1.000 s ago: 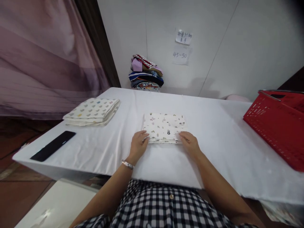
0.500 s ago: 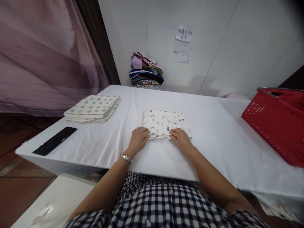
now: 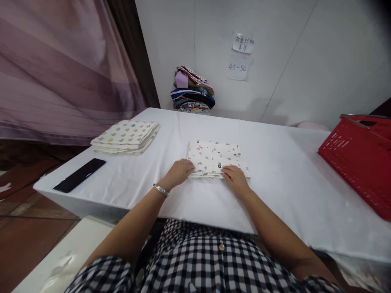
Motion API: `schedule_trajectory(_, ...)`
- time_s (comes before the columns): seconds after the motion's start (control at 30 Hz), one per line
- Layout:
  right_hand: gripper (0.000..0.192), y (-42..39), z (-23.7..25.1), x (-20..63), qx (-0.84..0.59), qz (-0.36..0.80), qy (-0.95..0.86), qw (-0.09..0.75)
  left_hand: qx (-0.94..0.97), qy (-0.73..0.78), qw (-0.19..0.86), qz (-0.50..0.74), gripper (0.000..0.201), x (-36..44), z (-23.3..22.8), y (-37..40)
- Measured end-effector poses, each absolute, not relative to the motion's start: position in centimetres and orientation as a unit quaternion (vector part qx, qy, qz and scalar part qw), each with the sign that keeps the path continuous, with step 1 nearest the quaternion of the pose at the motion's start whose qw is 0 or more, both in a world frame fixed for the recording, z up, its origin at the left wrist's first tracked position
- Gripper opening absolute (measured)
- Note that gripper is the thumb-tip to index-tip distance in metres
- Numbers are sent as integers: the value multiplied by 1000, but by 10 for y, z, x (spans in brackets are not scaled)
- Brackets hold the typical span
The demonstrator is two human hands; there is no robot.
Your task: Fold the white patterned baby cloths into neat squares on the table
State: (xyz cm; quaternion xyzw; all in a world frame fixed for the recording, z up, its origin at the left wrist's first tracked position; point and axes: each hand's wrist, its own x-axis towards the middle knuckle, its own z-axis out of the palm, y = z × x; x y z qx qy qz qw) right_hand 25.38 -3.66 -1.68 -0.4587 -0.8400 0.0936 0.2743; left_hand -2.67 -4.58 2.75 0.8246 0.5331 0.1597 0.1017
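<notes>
Fingers (image 3: 186,167) of the left hand (image 3: 179,171) lay bent over the near-left corner of the folded cloth (image 3: 215,156), tips on its edge; whether they pinched a layer or only pressed could not be told. Right hand (image 3: 235,179) sat the same way at the cloth's near edge, fingers curled onto the hem, grip equally unclear. Neither hand had lifted anything. Both wrists rested low on the counter (image 3: 275,162), which suggested the hands pinned the cloth flat and square rather than carried it.

The cloth lay near the counter's front edge, about mid-length, flat, print side up, its long sides parallel to that edge. A second folded cloth (image 3: 126,136) sat toward the counter's left edge, well apart, looking like a finished piece set aside. A black phone (image 3: 80,175) lay by the front-left corner, apart from both cloths. A red basket (image 3: 360,162) stood at the right edge, tilted as seen, its right side cut off by the frame; contents hidden. A clothes stack (image 3: 193,91) stood at the back edge against the wall.

Fingertips under the hem were hidden. Print motifs too small to name. The wall notes (image 3: 241,57) were hard to read. A bracelet (image 3: 161,189) showed on the left wrist.
</notes>
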Motion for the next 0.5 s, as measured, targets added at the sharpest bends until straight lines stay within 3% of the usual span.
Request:
schedule_trajectory(0.2, 33, -39, -17, 254, -451, 95, -840, 288, 811, 560, 83, 149, 26, -21, 40, -54)
schedule_trajectory(0.5, 30, -35, -26, 255, -424, 88, -847, 309, 839, 506, 67, 187, 25, -38, 23, -59)
